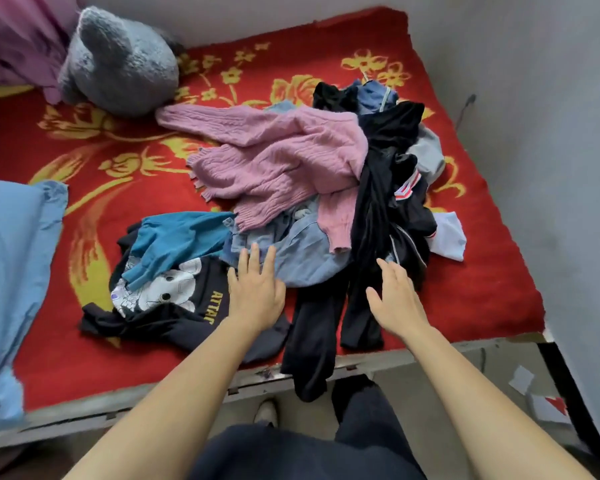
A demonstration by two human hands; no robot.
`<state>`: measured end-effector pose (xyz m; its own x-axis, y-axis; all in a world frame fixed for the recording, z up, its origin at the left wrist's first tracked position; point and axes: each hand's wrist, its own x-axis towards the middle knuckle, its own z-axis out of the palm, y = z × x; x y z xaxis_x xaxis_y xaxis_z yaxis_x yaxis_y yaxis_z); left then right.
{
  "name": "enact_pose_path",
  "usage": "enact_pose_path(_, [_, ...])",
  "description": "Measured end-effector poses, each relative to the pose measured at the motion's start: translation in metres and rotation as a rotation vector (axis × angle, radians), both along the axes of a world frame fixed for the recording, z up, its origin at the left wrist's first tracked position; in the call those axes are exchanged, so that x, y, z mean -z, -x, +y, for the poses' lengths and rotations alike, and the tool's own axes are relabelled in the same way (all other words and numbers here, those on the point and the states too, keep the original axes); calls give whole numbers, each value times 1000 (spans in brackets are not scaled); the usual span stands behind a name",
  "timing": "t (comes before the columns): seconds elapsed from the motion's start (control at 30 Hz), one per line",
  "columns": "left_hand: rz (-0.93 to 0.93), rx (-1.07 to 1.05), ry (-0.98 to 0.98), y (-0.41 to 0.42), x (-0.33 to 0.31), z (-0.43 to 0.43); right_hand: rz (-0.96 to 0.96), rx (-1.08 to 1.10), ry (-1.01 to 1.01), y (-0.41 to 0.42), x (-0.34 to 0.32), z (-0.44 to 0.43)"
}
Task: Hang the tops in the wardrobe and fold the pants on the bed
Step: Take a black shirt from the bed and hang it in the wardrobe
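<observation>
A heap of clothes lies on the red bed (118,188). A pink knitted sweater (278,161) tops the heap. Under it lies a light blue denim garment (302,251). Black pants (329,313) run down the right side, their legs hanging over the bed's front edge. At the left lie a teal top (177,240) and a black printed sweatshirt (174,306). My left hand (257,289) hovers with straight fingers over the edge of the denim garment, holding nothing. My right hand (395,299) is held out, fingers straight, above the black pants, also holding nothing.
A grey plush toy (118,60) sits at the bed's far left beside purple fabric (21,39). A blue pillow (11,271) lies at the left edge. A grey wall (551,150) borders the bed on the right. More dark and grey clothes (426,154) lie behind the heap.
</observation>
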<state>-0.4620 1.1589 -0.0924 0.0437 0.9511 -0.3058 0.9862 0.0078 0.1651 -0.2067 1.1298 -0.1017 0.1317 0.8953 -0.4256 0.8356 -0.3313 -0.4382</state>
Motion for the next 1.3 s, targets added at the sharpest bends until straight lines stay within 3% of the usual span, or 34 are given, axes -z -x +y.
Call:
enact_pose_path(0.2, [150,-241,157,33,24,-16,15,-310,70,32,31,87])
enact_pose_path(0.4, [73,-619,379,88,68,-56,137,-421,114,98,63,110])
enact_pose_path(0.6, [-244,-1061,554,134,164,-61,192,-224,323,151,151,88])
enact_pose_path(0.73, [-483,-1522,467,164,231,-46,185,-57,535,183,224,62])
enact_pose_path(0.83, [-582,-1738,373,180,267,-38,147,30,582,206,263,43])
enact_pose_path(0.97, [-585,-1767,285,198,273,-45,105,121,615,236,277,27])
enact_pose_path(1.07, [-705,-1775,301,217,250,-63,420,372,587,264,256,37])
enact_pose_path(1.17, [-724,-1756,325,232,217,-68,619,549,484,287,211,65])
enact_pose_path(1.3, [-743,-1699,289,235,161,-51,823,525,403,290,109,109])
